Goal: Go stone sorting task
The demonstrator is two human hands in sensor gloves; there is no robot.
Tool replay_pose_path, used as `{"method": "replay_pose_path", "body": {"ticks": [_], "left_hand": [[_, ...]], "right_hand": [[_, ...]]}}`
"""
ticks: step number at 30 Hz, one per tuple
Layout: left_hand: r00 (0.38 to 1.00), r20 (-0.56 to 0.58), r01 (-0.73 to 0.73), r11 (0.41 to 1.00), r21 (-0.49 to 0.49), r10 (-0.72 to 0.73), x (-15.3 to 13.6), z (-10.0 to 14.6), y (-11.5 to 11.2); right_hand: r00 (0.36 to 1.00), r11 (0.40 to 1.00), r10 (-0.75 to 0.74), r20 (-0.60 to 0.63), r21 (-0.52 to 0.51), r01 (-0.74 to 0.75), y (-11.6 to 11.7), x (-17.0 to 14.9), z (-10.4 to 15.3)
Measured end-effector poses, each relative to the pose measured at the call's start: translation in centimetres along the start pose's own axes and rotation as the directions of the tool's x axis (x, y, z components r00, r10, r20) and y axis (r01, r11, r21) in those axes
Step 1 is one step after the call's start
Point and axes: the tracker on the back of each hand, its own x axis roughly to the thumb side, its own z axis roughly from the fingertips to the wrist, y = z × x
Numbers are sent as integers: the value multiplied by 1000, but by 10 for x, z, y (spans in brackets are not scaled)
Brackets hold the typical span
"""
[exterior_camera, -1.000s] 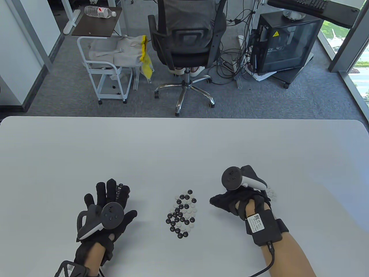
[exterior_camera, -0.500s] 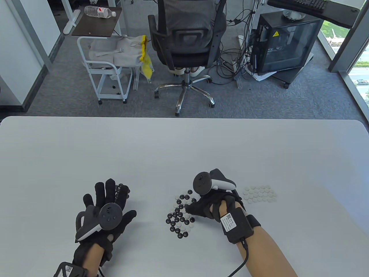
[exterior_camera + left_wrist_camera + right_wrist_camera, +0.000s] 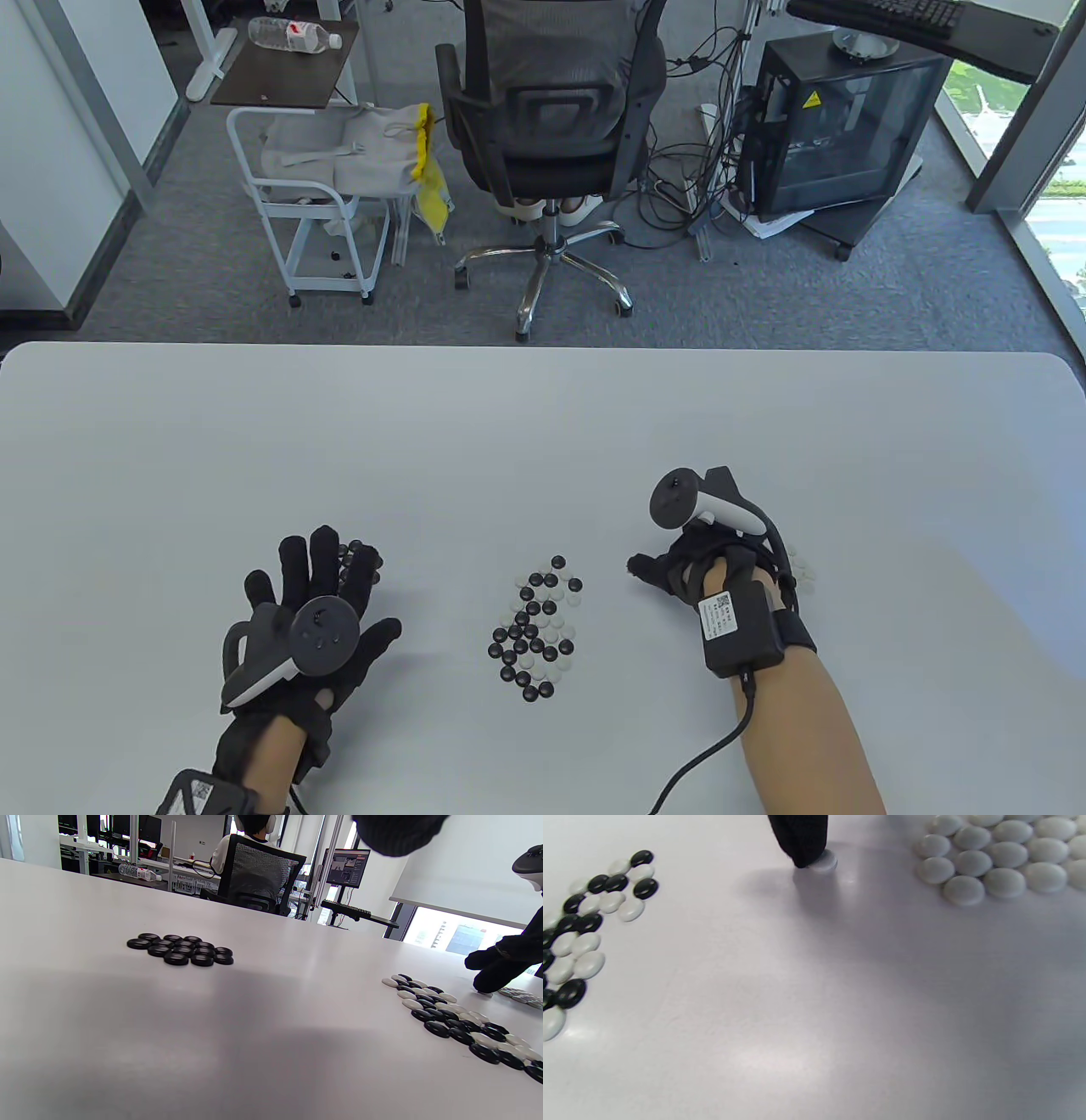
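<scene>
A mixed pile of black and white Go stones [image 3: 537,629] lies in the middle of the white table [image 3: 543,424]. My left hand [image 3: 327,586] rests flat with fingers spread, partly covering a cluster of black stones [image 3: 349,553]; the left wrist view shows that black cluster [image 3: 180,949] whole. My right hand [image 3: 679,573] sits right of the mixed pile. One of its fingertips [image 3: 802,844] presses a single white stone [image 3: 824,861] onto the table, left of the white-stone cluster [image 3: 1001,857]. That white cluster [image 3: 800,570] is mostly hidden under the right wrist in the table view.
Beyond the table's far edge stand an office chair [image 3: 547,127], a white cart with bags [image 3: 331,195] and a black cabinet with cables [image 3: 840,127]. A cable [image 3: 704,764] trails from my right wrist pack across the table.
Half a second ago the right hand was at the mixed pile's right edge; it has since moved right, toward the white cluster, with a white stone under a fingertip. The left hand stayed put.
</scene>
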Motion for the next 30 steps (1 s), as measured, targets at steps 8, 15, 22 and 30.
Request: {"method": "replay_pose_path", "body": {"ticks": [8, 15, 22, 30], "left_hand": [[1000, -2, 0, 1000, -7, 0, 0, 0, 0], [1000, -4, 0, 1000, -11, 0, 0, -1, 0], [1000, -4, 1, 1000, -14, -1, 1, -1, 0], [1000, -6, 1, 1000, -16, -1, 1, -2, 1]], "right_hand": [[996, 998, -55, -73, -36, 53, -5, -25, 1], [994, 998, -56, -97, -47, 51, -6, -34, 2], [993, 997, -59, -101, -46, 55, -8, -37, 4], [996, 1000, 5, 88, -23, -3, -12, 11, 13]]}}
